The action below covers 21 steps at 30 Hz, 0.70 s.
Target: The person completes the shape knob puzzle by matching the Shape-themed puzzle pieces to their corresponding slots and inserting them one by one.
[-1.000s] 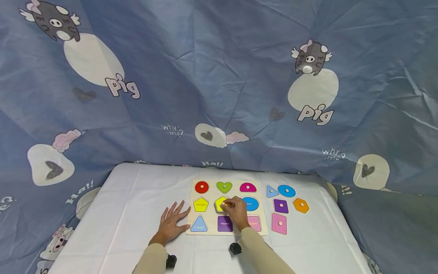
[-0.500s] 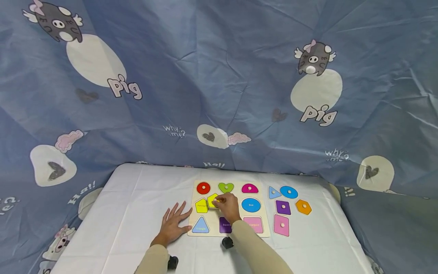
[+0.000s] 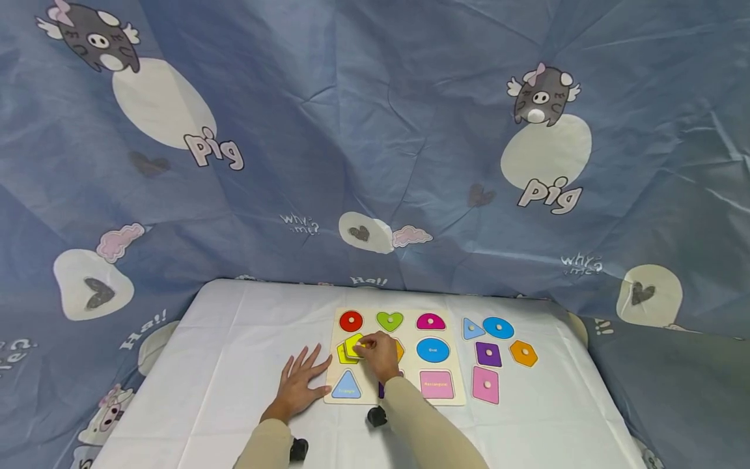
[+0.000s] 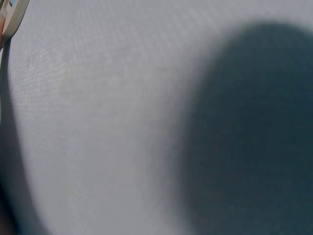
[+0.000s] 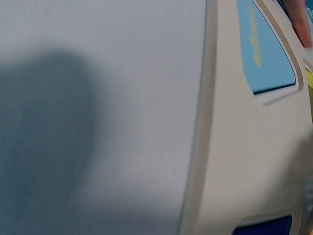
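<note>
A yellow pentagon puzzle piece (image 3: 353,342) is pinched by its knob in my right hand (image 3: 381,358). It overlaps the printed yellow pentagon recess (image 3: 342,355) of the wooden shape board (image 3: 369,394), slightly offset from its outline. My left hand (image 3: 297,385) lies with fingers spread at the board's left edge, thumb and fingertips right at the border. In the right wrist view, the blue triangle recess (image 5: 269,54) shows beside the board's near edge, with a finger (image 5: 299,22) at the upper right corner. The left wrist view holds mostly white cloth and a board corner (image 4: 15,19).
Red circle (image 3: 351,321), green heart (image 3: 389,320) and magenta semicircle (image 3: 430,322) pieces sit in the top row. Right of the board lie loose knobbed pieces: a blue triangle (image 3: 472,329), blue oval (image 3: 499,327), purple square (image 3: 489,355), orange hexagon (image 3: 524,354) and pink piece (image 3: 486,385).
My right hand has carried the yellow pentagon left, from over the middle recess to the pentagon recess, uncovering part of an orange recess. The left hand keeps its place at the board's edge.
</note>
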Tool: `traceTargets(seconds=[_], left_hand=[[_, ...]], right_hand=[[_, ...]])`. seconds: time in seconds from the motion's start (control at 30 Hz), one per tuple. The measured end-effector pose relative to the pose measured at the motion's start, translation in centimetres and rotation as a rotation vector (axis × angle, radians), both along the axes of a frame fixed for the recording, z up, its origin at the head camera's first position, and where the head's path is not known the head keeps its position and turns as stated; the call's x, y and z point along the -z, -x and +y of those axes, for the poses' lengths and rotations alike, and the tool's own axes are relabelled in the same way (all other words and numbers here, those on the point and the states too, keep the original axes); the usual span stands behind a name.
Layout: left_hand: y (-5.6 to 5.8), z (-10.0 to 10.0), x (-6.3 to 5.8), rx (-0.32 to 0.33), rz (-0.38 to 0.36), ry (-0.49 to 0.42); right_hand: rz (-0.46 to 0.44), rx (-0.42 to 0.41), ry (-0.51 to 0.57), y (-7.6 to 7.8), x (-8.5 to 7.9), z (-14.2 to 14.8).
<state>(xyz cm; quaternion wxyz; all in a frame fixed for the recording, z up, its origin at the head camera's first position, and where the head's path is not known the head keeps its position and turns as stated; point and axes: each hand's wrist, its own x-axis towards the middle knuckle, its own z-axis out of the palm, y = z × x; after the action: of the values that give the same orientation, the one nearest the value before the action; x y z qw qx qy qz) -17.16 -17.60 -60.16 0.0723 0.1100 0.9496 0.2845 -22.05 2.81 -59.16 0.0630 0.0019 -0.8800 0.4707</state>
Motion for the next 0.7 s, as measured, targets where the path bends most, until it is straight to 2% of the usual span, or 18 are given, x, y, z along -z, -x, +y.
traceTargets(seconds=[0.33, 0.53, 0.7], left_hand=[[0.1, -0.2, 0.1, 0.003, 0.028, 0.003], [0.2, -0.2, 0.3, -0.001, 0.009, 0.000], [0.2, -0.1, 0.3, 0.005, 0.010, 0.001]], right_hand=[[-0.031, 0.032, -0.063, -0.2, 0.1, -1.7], [-0.091, 0.032, -0.071, -0.4, 0.4, -2.3], [-0.064, 0.037, -0.099, -0.4, 0.7, -2.3]])
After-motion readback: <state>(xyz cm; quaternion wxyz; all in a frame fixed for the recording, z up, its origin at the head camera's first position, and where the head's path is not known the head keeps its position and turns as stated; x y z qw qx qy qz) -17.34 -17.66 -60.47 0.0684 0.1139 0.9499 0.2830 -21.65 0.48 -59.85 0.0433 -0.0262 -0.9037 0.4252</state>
